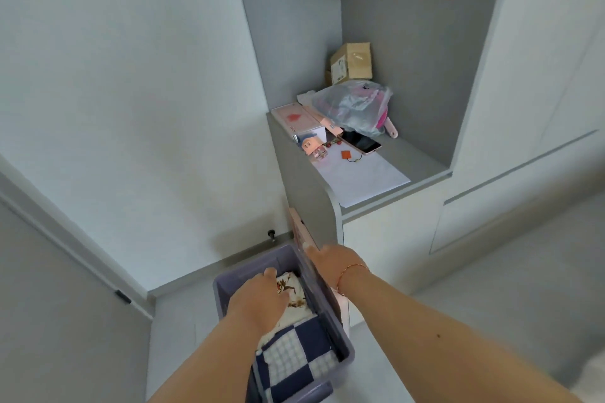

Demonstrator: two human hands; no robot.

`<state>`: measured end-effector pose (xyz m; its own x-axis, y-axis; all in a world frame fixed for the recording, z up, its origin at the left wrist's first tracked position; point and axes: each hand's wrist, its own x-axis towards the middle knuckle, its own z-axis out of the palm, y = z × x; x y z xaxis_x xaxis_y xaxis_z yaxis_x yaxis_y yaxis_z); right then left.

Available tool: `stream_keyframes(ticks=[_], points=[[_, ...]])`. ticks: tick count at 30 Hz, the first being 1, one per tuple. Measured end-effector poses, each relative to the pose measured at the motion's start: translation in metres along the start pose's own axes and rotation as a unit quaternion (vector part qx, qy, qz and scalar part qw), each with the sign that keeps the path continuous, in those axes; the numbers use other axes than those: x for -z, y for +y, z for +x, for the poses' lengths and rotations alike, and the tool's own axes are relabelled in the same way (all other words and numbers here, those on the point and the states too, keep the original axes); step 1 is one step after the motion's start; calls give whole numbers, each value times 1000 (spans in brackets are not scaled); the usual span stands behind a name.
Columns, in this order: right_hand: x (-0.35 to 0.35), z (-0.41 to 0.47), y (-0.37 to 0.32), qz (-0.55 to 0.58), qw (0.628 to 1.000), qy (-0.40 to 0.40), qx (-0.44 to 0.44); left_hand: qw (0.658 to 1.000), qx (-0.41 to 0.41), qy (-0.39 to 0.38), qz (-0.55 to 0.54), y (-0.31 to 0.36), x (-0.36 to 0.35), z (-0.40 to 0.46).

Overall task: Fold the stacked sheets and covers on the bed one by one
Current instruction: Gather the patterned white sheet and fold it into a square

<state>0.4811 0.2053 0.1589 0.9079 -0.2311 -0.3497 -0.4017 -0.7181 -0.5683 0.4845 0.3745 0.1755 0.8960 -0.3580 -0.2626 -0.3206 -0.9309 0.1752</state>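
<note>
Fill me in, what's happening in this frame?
A person stands over a purple plastic storage bin on the floor beside a grey built-in cabinet. The left hand presses down on a white floral folded cloth inside the bin; a navy-and-white checkered folded cloth lies next to it. The right hand reaches to the bin's far rim, by a pink flat item leaning on the cabinet. No bed is in view.

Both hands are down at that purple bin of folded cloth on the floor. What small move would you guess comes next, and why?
Probably the left hand curls round the floral cloth and lifts it. It already rests on that cloth, which lies uppermost in the purple bin above the navy checked cloth, while the right hand reaches to the bin's far rim.
</note>
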Motion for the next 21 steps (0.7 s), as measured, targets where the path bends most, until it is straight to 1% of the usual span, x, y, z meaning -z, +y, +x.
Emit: stream_keyframes(ticks=[4, 8, 10, 15, 18, 21], points=[[19, -55, 25, 40, 997, 48, -49, 998, -55, 12, 0, 26, -1, -23], [44, -113, 61, 42, 992, 85, -82, 996, -92, 17, 2, 74, -9, -39], [55, -136, 84, 54, 987, 97, -113, 993, -116, 11, -4, 102, -16, -48], [82, -197, 153, 105, 963, 154, -193, 975, -219, -29, -5, 184, -41, -68], [89, -230, 200, 144, 940, 179, -251, 963, -264, -49, -6, 236, -52, -84], [96, -262, 243, 195, 915, 202, -289, 952, -295, -78, 3, 281, -66, -100]])
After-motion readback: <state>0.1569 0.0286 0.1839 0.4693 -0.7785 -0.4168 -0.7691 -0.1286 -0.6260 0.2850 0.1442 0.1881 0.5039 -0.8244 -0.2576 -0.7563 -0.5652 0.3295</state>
